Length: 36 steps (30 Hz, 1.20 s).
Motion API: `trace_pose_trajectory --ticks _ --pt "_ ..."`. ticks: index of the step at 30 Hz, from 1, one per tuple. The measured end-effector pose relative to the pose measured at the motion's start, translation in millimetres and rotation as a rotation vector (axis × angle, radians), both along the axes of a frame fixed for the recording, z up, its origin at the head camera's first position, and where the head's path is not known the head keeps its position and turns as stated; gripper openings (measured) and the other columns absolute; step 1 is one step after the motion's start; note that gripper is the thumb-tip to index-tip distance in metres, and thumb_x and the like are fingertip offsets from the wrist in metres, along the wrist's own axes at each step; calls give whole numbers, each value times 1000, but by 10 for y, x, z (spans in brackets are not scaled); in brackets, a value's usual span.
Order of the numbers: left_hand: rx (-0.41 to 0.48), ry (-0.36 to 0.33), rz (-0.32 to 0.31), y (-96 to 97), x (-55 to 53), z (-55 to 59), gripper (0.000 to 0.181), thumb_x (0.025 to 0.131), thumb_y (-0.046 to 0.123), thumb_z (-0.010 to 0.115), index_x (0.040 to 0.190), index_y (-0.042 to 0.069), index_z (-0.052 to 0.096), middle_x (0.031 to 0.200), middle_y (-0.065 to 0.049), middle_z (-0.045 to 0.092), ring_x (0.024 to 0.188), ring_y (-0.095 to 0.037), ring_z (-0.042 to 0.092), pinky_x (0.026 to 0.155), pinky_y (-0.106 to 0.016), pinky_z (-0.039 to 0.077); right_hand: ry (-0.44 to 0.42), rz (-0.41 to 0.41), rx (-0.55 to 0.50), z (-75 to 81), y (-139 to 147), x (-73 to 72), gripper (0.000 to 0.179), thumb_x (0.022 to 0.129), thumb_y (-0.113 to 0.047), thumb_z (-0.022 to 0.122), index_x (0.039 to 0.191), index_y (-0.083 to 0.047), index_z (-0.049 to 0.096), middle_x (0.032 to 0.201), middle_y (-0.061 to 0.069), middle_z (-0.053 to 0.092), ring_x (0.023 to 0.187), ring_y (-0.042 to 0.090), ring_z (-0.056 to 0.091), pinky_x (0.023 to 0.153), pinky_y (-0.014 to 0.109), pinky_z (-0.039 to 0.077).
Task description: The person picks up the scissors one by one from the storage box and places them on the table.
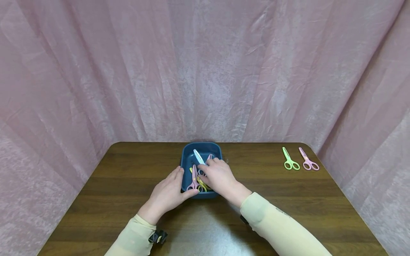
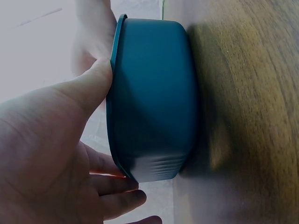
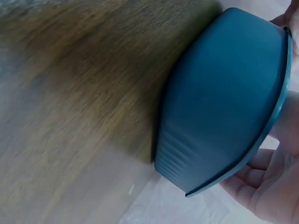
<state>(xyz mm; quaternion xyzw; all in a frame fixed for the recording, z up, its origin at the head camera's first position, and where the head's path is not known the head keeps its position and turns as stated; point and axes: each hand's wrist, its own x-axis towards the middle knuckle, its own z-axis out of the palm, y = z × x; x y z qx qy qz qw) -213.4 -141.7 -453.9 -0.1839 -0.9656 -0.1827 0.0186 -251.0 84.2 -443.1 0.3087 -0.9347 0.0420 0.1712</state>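
Observation:
A dark blue bin (image 1: 201, 146) holds several scissors: a pale blue pair (image 1: 198, 155), a purple pair (image 1: 194, 176) and yellow ones (image 1: 201, 185). My left hand (image 1: 168, 193) rests at its near left corner, thumb along the near rim and straight fingers by the left rim. In the left wrist view that thumb touches the bin's rim (image 2: 112, 88). Over the right side of the bin, my right hand (image 1: 221, 177) reaches in, fingertips at the pale blue scissors and a second, pinkish blade. I cannot tell whether it pinches any of them.
On the table's far right lie green scissors (image 1: 289, 161) and pink scissors (image 1: 308, 161), side by side with blades pointing away. The brown wooden table (image 1: 134, 170) has rounded far corners. Pink curtains (image 1: 205, 71) hang behind it and to both sides.

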Motion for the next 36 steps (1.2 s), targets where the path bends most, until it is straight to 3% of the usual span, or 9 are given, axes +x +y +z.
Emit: trace_pose_trajectory --ticks 18,36 --pt "6 -7 3 -3 0 -8 106 97 71 74 161 -8 47 168 -30 44 154 -43 48 115 -60 50 106 23 -83 41 268 122 36 96 -33 90 125 -14 83 110 11 79 96 30 72 84 47 62" --pt "14 -16 2 -4 -9 -1 108 96 71 75 163 -8 44 169 -29 43 154 -43 47 117 -61 48 25 -42 -90 101 542 202 40 96 -31 90 130 -13 81 118 15 78 106 34 71 91 51 61"
